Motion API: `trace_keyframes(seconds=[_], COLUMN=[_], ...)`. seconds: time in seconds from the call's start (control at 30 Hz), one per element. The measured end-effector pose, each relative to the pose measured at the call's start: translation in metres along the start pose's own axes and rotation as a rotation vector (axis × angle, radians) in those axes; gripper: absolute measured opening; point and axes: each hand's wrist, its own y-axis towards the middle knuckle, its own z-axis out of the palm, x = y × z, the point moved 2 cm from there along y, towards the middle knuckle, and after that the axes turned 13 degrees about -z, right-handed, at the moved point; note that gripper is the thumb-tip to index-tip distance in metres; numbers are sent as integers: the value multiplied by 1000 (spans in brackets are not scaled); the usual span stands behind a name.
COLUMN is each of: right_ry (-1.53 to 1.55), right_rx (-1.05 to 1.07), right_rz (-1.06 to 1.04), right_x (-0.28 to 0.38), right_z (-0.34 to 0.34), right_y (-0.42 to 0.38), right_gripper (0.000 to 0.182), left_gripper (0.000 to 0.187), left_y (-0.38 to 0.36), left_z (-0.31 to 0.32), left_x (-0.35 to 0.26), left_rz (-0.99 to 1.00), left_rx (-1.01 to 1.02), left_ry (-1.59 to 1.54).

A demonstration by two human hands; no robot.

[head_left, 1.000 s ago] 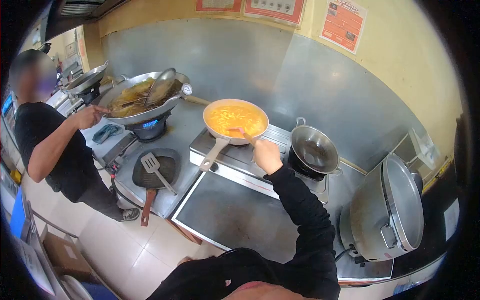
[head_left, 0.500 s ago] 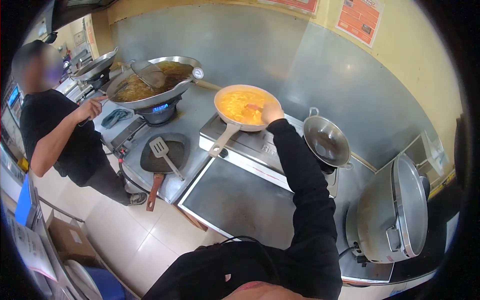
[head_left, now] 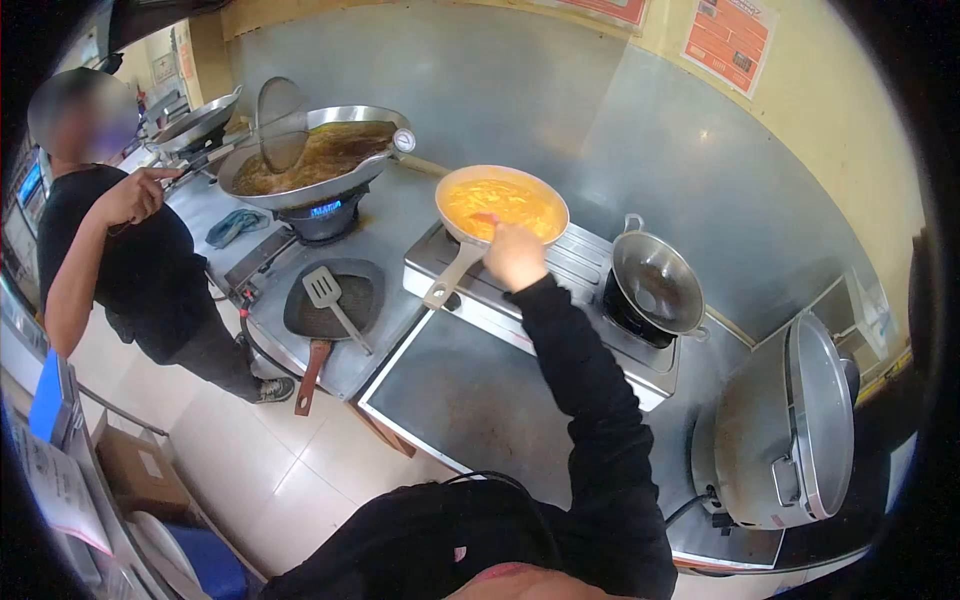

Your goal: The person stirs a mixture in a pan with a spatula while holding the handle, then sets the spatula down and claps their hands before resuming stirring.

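My right hand (head_left: 515, 256) is closed over the near rim of a light-coloured frying pan (head_left: 562, 222). Its fingers grip a reddish utensil (head_left: 486, 217) whose end dips into the pan; its exact shape is mostly hidden. Yellow, lumpy food like loose scrambled egg (head_left: 515, 200) covers the pan's bottom. The pan sits on a gas stove (head_left: 590, 250), with its beige handle (head_left: 452, 277) pointing toward me and to the left, untouched. My left hand is out of view.
At left, a co-worker (head_left: 130, 260) holds a mesh strainer (head_left: 285, 150) over a wide wok of oil (head_left: 345, 185). A grill pan (head_left: 362, 290) with a slotted turner (head_left: 324, 288) lies nearer. Right stand a steel wok (head_left: 655, 275) and a large pot (head_left: 750, 440).
My right hand has moved left and nearer to me along the pan, together with the reddish utensil. The co-worker's hand has shifted left, and the strainer has risen and tilted upright.
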Motion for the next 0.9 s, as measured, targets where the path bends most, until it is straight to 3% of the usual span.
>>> trace_keyframes(seconds=[0.1, 0.17, 0.27, 0.37, 0.7, 0.8, 0.9], right_ry=[-36, 139, 491, 651, 737, 711, 880], right_rx=[-105, 44, 407, 271, 50, -12, -211], right_rz=[-26, -97, 12, -47, -22, 6, 27], right_x=[22, 29, 37, 35, 48, 45, 16], right_z=[21, 24, 24, 41, 33, 21, 43], right_y=[-9, -13, -10, -11, -29, -36, -38], right_gripper=[11, 15, 20, 25, 39, 37, 29], left_gripper=[34, 34, 34, 34, 35, 35, 35], left_y=[-1, -1, -2, -3, -4, -5, -7], left_z=[0, -1, -4, -6, -7, -7, -8], left_x=[5, 8, 14, 18, 25, 26, 27], left_rz=[-51, -92, -149, -191, -295, -318, -343], left_rx=[18, 23, 32, 36, 65, 81, 87], left_ry=[-34, -59, -96, -138, -219, -235, -254])
